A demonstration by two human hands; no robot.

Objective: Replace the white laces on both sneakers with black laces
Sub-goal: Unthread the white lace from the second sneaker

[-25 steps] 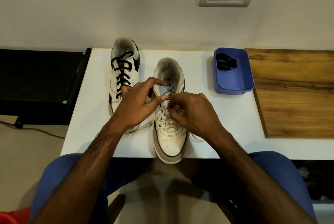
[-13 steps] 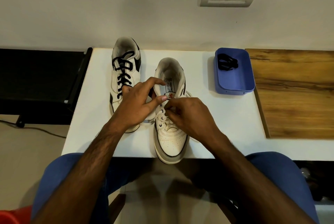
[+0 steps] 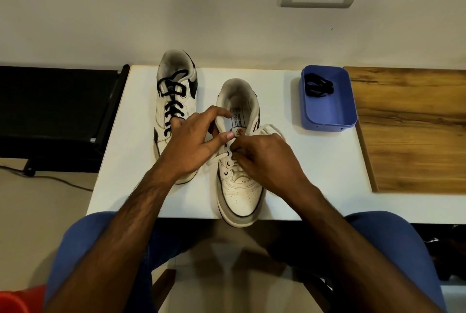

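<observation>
White laces (image 3: 216, 157) hang loose on the near sneaker (image 3: 239, 161) at the bench (image 3: 315, 161) edge, left hand (image 3: 194, 141) gripping its tongue, right hand (image 3: 264, 161) pinching the lace; black lace (image 3: 318, 87) lies in the blue tray (image 3: 327, 116)

Bare table (image 3: 290, 161) separates right sneaker (image 3: 239, 194) from tray (image 3: 327, 113).

Printed label (image 3: 238, 121) on the tongue of the nearer white sneaker (image 3: 239, 186); its small text is illegible.
</observation>
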